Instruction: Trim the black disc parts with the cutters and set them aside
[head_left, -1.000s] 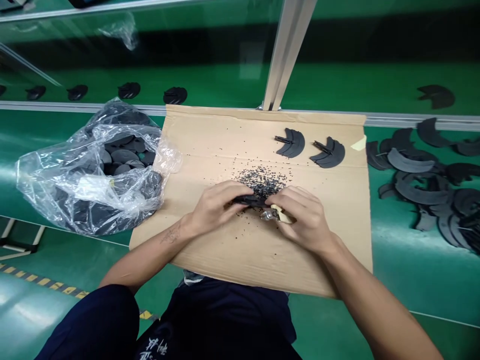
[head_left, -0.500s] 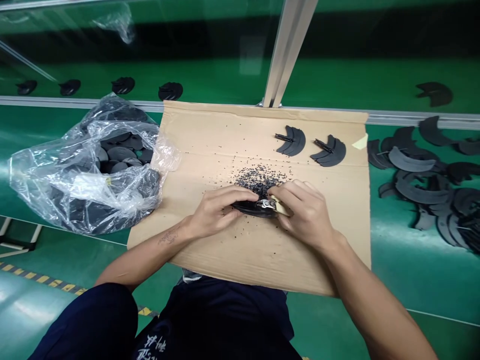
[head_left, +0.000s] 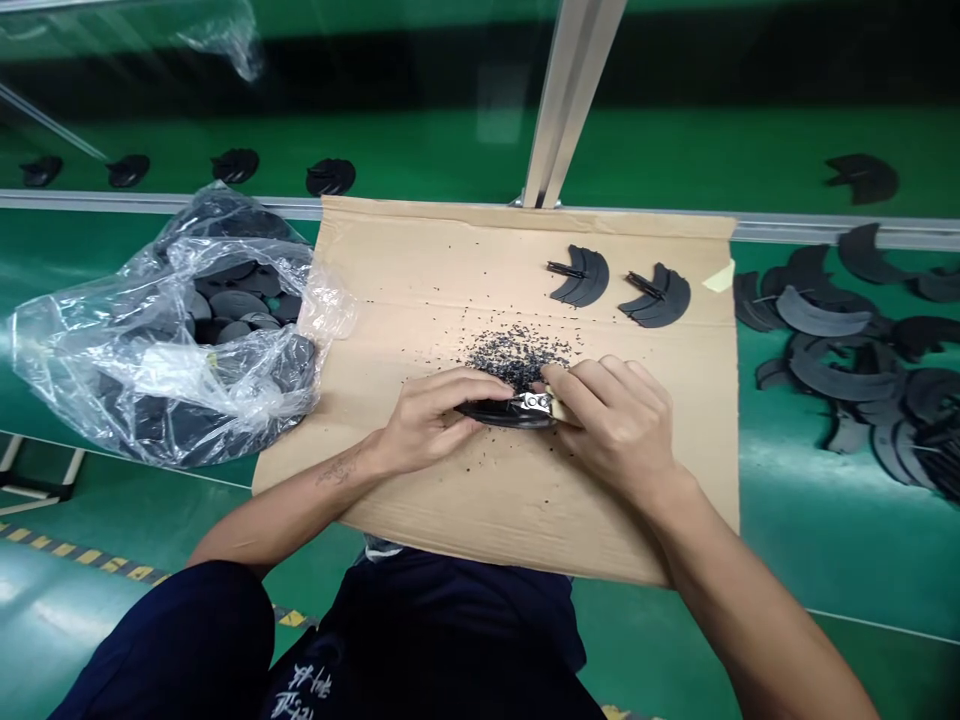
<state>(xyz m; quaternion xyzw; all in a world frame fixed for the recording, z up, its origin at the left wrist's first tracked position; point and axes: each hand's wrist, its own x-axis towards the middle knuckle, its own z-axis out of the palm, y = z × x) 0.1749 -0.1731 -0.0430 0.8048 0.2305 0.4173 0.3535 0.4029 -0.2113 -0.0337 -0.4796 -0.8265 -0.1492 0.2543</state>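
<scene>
Over the middle of the cardboard sheet (head_left: 420, 510), my left hand (head_left: 439, 420) pinches the left end of a curved black plastic part (head_left: 502, 412). My right hand (head_left: 611, 415) is closed around small nippers (head_left: 535, 402) with a silvery metal head and pale yellow handles, mostly hidden by the fingers. The nippers' jaws rest against the upper edge of the black part. Just beyond the hands lies a heap of tiny black clippings (head_left: 517, 350). Two fan-shaped black parts (head_left: 581, 276) with stems lie farther back on the cardboard.
A clear plastic bag (head_left: 97, 370) full of rounded black parts stands on the left. Many curved black parts (head_left: 847, 380) are piled on the green table at the right. A metal post (head_left: 574, 100) rises behind the cardboard, with a rail along the table's back.
The nippers have turned slightly, showing more of their metal head, and my right hand has shifted a little to the right. My left hand keeps its hold on the black part.
</scene>
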